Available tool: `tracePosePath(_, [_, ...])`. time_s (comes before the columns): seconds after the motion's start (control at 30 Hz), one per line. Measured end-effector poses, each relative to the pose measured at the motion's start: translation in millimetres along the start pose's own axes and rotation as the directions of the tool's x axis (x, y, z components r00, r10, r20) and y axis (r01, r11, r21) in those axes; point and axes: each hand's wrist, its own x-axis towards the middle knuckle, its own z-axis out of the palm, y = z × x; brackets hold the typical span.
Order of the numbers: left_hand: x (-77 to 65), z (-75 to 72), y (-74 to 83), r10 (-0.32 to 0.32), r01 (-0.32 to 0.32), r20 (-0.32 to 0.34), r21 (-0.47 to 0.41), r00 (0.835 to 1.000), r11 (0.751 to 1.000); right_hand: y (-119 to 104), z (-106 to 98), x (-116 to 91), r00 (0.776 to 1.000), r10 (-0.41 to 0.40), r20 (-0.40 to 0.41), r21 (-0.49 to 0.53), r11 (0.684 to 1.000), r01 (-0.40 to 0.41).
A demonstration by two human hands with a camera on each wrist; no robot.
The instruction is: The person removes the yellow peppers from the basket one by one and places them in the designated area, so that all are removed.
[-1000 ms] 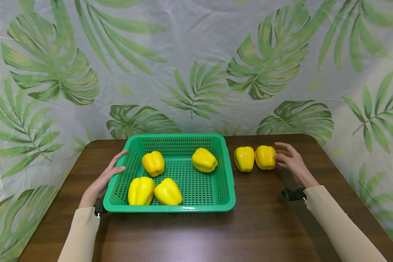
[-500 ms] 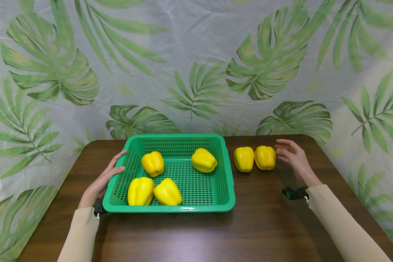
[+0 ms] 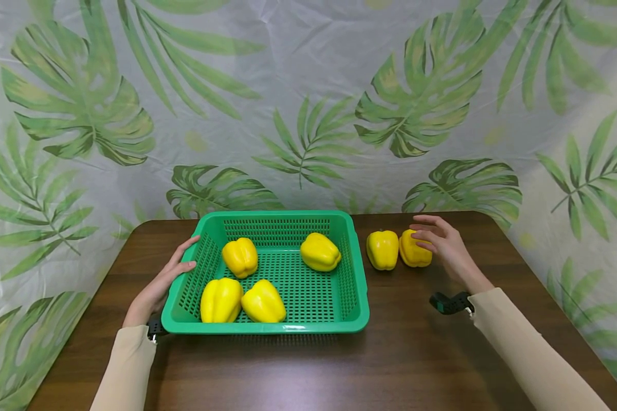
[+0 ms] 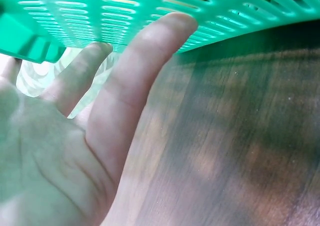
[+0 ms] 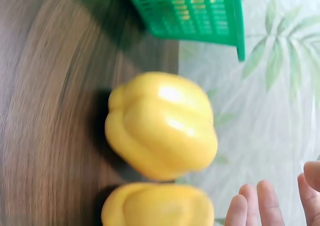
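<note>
My left hand (image 3: 160, 281) lies along the left side of a green plastic basket (image 3: 362, 308), its straight fingers at the slotted wall, as the left wrist view shows too. Inside sit several yellow bell peppers, one of them a bell pepper (image 3: 320, 252) near the right wall. To the right of the basket, two more stand side by side on the table: a nearer-in bell pepper (image 3: 383, 250) and an outer bell pepper (image 3: 414, 254). My right hand (image 3: 447, 248) hovers over the outer one with fingers apart and loosely bent, holding nothing; it partly covers that pepper in the head view.
The brown wooden table (image 3: 308, 371) has its back edge against a leaf-patterned cloth (image 3: 308, 85). The raised basket wall (image 5: 200, 15) stands beside the two loose peppers in the right wrist view.
My right hand first drew back slightly to the right, then moved left over the outer pepper. The left hand, basket and peppers have stayed in place.
</note>
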Motion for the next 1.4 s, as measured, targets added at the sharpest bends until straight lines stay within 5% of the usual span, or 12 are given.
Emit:
tracePosePath(0.77, [-1.0, 1.0, -0.4, 0.001, -0.001, -0.001, -0.022, 1.0, 1.0, -32, 78, 6, 0.974, 0.004, 0.225, 0.081, 0.996, -0.023])
tracePosePath(1.4, [-0.5, -0.1, -0.6, -0.001, 0.001, -0.006, -0.027, 1.0, 1.0, -53, 139, 9, 0.898, 0.011, 0.44, 0.082, 0.995, -0.053])
